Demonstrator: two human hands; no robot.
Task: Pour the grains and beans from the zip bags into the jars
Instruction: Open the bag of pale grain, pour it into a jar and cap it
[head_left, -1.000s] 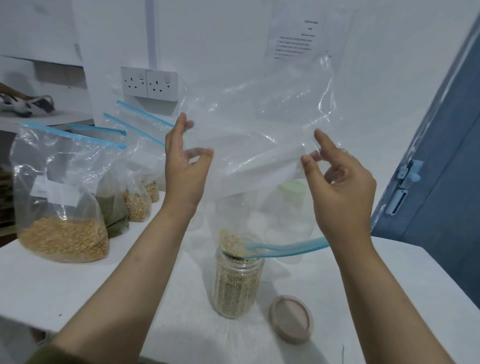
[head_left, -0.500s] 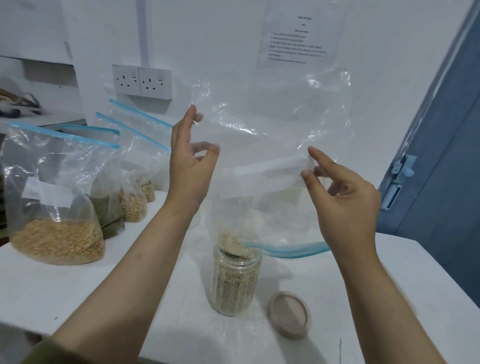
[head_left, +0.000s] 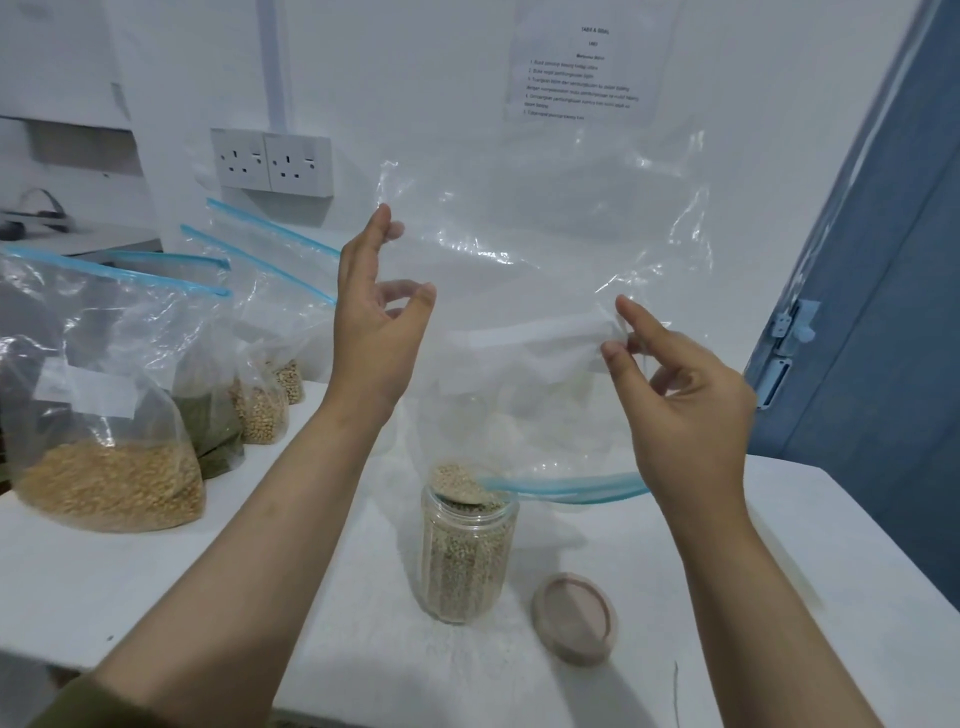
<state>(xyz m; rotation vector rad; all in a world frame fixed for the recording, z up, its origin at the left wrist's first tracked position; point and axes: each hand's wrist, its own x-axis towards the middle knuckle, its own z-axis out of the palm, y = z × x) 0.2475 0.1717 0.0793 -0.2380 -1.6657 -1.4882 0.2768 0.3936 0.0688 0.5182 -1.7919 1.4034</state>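
A clear zip bag (head_left: 545, 270) with a blue zip strip hangs upside down over a glass jar (head_left: 467, 556) on the white table (head_left: 130, 587). A last clump of pale grain sits at the bag's mouth, right on the jar's rim. The jar is filled nearly to the top with the same grain. My left hand (head_left: 376, 322) pinches the bag's left side high up. My right hand (head_left: 675, 395) pinches its right side beside a white label strip.
A brown jar lid (head_left: 575, 617) lies upside down right of the jar. Several filled zip bags (head_left: 104, 415) stand at the left, holding yellow, green and beige beans. A wall socket (head_left: 270, 162) and a blue door (head_left: 883, 312) are behind.
The camera view has tilted slightly. The bag has lifted and spread a little wider between my hands. The grain clump still sits at the jar's mouth.
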